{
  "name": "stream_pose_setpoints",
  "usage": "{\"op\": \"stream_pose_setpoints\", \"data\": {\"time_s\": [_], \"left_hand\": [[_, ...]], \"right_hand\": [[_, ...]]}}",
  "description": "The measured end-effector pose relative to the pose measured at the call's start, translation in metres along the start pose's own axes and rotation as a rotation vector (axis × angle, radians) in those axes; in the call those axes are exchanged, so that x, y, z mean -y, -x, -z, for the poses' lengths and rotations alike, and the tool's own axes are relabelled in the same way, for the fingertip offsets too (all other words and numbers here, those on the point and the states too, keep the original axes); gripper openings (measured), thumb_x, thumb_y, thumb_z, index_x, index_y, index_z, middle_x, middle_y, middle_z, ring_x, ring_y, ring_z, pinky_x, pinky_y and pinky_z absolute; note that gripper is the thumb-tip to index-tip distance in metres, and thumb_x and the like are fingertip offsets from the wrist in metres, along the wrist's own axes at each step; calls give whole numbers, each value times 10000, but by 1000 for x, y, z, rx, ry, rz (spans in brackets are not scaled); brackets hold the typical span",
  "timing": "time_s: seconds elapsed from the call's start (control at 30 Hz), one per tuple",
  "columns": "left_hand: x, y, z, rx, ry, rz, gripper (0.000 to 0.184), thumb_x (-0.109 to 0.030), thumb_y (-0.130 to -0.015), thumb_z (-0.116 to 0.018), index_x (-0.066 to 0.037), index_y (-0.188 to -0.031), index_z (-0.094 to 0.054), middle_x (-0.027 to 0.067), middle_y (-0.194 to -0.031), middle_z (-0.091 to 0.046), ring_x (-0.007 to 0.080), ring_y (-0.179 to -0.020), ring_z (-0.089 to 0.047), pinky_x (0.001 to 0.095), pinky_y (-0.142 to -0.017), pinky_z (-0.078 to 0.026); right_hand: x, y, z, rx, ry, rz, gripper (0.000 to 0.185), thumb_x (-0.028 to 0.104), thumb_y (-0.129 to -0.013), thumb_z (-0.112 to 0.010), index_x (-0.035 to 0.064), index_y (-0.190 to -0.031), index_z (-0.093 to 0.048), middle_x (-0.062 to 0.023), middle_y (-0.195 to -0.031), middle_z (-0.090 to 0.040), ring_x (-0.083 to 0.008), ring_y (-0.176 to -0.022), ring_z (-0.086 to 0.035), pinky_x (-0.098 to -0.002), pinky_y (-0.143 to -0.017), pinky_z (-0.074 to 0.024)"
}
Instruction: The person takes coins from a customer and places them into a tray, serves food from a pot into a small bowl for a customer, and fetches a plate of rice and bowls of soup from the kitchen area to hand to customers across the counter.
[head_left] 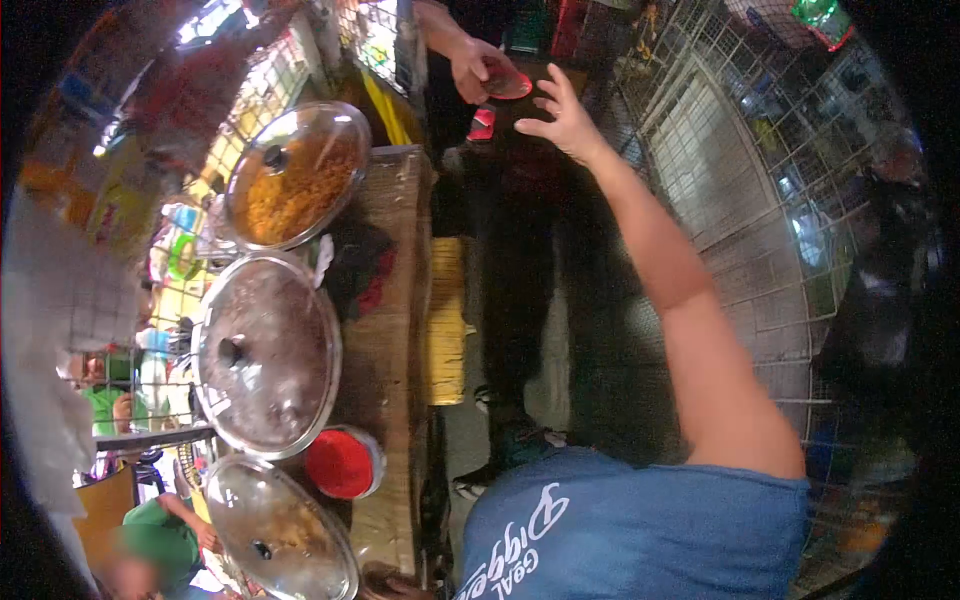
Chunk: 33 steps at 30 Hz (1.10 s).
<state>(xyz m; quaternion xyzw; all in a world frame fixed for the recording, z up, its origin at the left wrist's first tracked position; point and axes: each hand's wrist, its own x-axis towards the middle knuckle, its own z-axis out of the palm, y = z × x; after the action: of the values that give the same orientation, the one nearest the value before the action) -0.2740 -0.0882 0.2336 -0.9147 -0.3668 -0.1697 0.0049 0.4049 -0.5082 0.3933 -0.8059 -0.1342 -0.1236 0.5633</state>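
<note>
My right hand reaches out at the top, its fingers spread and nothing in it. Facing it is another person's hand, which holds a small, dark reddish, see-through thing with a bright red edge; its kind I cannot make out. A gap separates my fingers from that thing. A small red and pale item shows just below the other person's hand. At the bottom edge, by the wooden table, lies a dim brownish shape; whether it is my left hand I cannot tell.
Along the table stand three lidded pots: one with orange-brown food, one with a steamed lid, one partly cut off. Beside them are a red-topped tub and dark cloth. Wire mesh runs along the right.
</note>
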Motion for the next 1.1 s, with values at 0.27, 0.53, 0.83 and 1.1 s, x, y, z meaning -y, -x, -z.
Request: {"op": "stream_pose_setpoints", "data": {"time_s": [0.27, 0.53, 0.83, 1.1], "left_hand": [[-17, -6, 3, 29, -45, 5, 609, -393, -901, -545, -34, -1377, -422, 235, -1409, -401, 403, -1305, -366, 562, -1056, -277], [-17, -6, 8, 25, -68, 14, 603, -382, -908, -540, -19, -1375, -420, 243, -1403, -406, 410, -1290, -381, 561, -1050, -288], [-5, -5, 18, 18, -72, 29, 596, -370, -916, -533, -3, -1372, -417, 250, -1396, -412, 418, -1274, -398, 560, -1043, -300], [9, -4, 21, 12, -63, 39, 590, -359, -924, -527, 11, -1369, -415, 258, -1390, -418, 425, -1259, -414, 560, -1038, -310]], "right_hand": [[-32, -24, -14, -46, -247, 149, 1247, 221, -627, -906, 37, -1495, -30, -218, -1388, -381, -279, -1271, -430, -399, -1086, -348], [-26, -15, -19, -102, -297, 180, 1184, 157, -637, -895, 20, -1487, -83, -222, -1415, -360, -280, -1293, -407, -394, -1096, -330], [-7, -5, -17, -183, -230, 310, 1021, 146, -670, -873, 42, -1455, -228, -199, -1425, -364, -261, -1295, -416, -380, -1072, -369], [25, 17, -11, -191, -248, 334, 975, 61, -691, -843, 27, -1451, -234, -172, -1411, -370, -245, -1269, -440, -373, -1066, -388]]}}
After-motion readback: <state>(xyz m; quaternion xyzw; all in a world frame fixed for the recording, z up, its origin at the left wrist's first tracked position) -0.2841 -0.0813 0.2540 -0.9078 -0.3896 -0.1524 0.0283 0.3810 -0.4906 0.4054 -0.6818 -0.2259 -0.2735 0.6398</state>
